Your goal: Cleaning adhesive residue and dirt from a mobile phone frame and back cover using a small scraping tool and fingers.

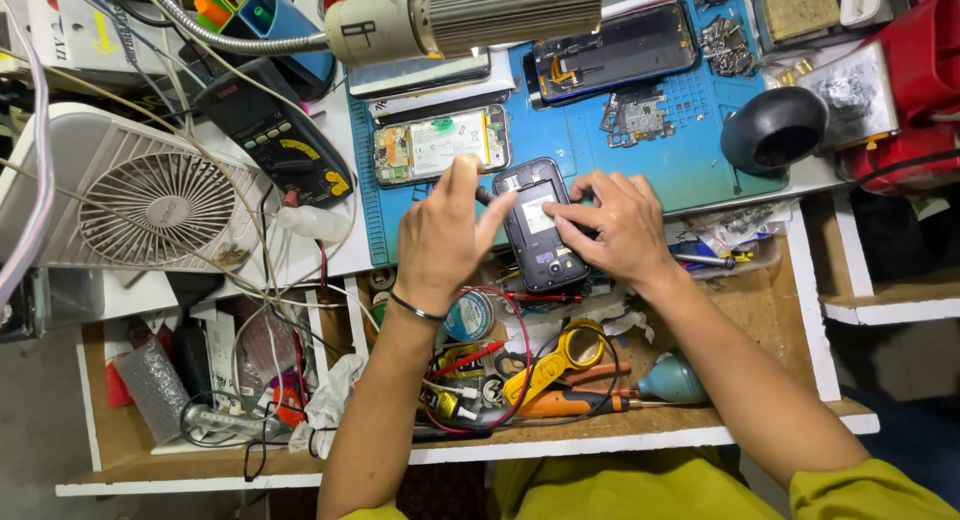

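phone: small dark handset (540,238), back off, lying on front edge of blue repair mat (700,160)
grip: our left hand (445,235) pinches its left edge, right hand (612,225) clamps right side w/ fingertips
feel: light, stiff, prob slippery; insides fragile, so we'd hold by the edges

three opened phones (540,225), one multimeter (280,140), one small fan (155,205), one blue mat (700,150)

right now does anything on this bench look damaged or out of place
Nothing looks spilled, but two phones lie opened. The small dark phone under the left hand and right hand has its back off. Another phone lies on the blue mat with its insides bared. Loose parts sit on the mat.
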